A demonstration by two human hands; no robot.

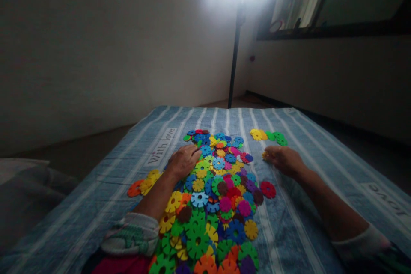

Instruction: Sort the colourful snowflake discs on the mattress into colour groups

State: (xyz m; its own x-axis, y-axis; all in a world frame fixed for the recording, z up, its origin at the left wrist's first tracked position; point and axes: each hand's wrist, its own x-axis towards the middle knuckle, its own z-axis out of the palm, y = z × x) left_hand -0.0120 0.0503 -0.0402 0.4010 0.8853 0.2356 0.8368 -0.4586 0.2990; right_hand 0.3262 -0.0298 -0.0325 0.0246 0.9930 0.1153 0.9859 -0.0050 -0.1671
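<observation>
A long heap of notched plastic building discs (198, 199) in many colours covers the middle of the cloth. My left hand (185, 160) is at the heap's left side, its fingers bent and together over the discs; whatever is under the fingertips is hidden. Off to the right of the heap, my right hand (284, 158) pinches a small yellow building disc (265, 155) just above or on the cloth; which of the two I cannot tell. Beyond that hand lies a short row of yellow discs (257, 134) and green discs (280, 138).
A blue striped cloth (122, 160) covers the work surface. Orange and yellow discs (135, 188) lie left of my left forearm, and a red disc (268, 189) sits at the heap's right edge. Behind the far edge stands a lit lamp on a black pole (235, 60).
</observation>
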